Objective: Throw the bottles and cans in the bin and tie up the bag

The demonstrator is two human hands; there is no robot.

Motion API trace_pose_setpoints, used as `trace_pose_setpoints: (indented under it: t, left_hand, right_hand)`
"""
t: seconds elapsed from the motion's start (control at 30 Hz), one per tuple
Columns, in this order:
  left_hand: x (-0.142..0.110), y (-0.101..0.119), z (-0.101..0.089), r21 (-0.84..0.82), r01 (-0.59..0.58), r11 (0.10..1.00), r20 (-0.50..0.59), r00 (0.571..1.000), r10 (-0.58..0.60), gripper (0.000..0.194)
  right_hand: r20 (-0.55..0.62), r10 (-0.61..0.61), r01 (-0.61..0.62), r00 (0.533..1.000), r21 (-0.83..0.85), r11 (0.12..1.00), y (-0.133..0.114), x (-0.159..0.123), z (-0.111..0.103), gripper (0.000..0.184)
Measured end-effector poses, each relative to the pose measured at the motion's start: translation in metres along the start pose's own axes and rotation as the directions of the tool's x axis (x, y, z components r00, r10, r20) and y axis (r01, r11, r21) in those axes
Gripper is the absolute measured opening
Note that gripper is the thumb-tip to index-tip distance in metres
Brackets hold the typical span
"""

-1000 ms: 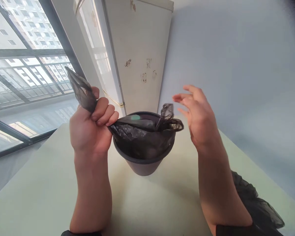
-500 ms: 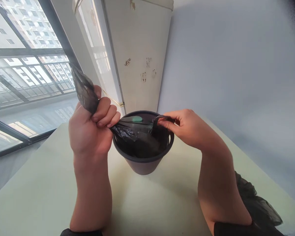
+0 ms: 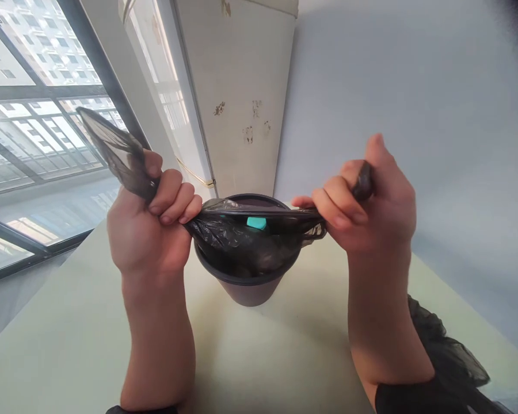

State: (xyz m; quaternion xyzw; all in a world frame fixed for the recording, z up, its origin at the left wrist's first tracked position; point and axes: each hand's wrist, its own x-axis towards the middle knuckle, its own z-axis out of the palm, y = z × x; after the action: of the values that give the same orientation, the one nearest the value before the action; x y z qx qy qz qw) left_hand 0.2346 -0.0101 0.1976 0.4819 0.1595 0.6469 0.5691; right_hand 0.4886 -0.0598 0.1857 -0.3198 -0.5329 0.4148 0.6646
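A black plastic garbage bag (image 3: pixel 228 236) is stretched taut across the mouth of a dark trash can (image 3: pixel 250 290). My left hand (image 3: pixel 155 213) is closed round one side of it, and a loop of thin film sticks up above the fist. Around the other side my right hand (image 3: pixel 362 201) is wrapped, thumb raised, with a dark bit of film poking out by the index finger. A turquoise object (image 3: pixel 256 222) shows at the bag's opening; its kind I cannot make out. The lower part of the bag is hidden inside the can.
The can stands on a pale green tabletop (image 3: pixel 267 356). More crumpled black bags (image 3: pixel 449 351) lie at the right, beside my forearm. Behind are a worn white fridge (image 3: pixel 242 75) and a grey-blue wall (image 3: pixel 392 75); at the left is a window (image 3: pixel 34 149).
My right hand was open and apart from the bag, then pinched its right side, and now grips it in a fist farther right. The bag has pulled tight; my left hand keeps its hold.
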Motion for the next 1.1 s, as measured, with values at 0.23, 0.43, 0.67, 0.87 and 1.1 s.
trace_pose_setpoints:
  t: [0.23,0.43,0.67,0.87,1.1]
  left_hand:
    - [-0.002,0.003,0.005,0.044,0.02,0.999,-0.038,0.999,-0.018,0.021]
    - [-0.002,0.004,0.007,-0.074,-0.001,0.997,-0.104,0.995,-0.006,0.031]
    - [-0.002,0.001,0.002,0.037,-0.032,0.999,-0.001,0.999,0.032,0.019]
    - [-0.001,0.0,0.001,0.048,-0.027,0.998,-0.01,1.0,0.028,0.018]
    - [-0.001,-0.001,0.002,0.031,-0.002,1.0,0.014,1.0,0.001,0.018]
  right_hand:
    - [0.029,-0.244,0.242,0.969,0.061,0.968,0.007,0.004,-0.002,0.032]
    - [0.055,-0.325,0.327,0.944,-0.037,0.944,0.006,-0.005,0.01,0.049]
    - [0.094,-0.345,0.357,0.934,-0.227,0.906,0.005,-0.008,0.017,0.086]
    - [0.067,-0.278,0.285,0.958,-0.219,0.933,0.015,-0.01,0.014,0.116]
    - [-0.042,-0.243,0.229,0.969,-0.211,0.95,0.022,-0.005,0.018,0.067]
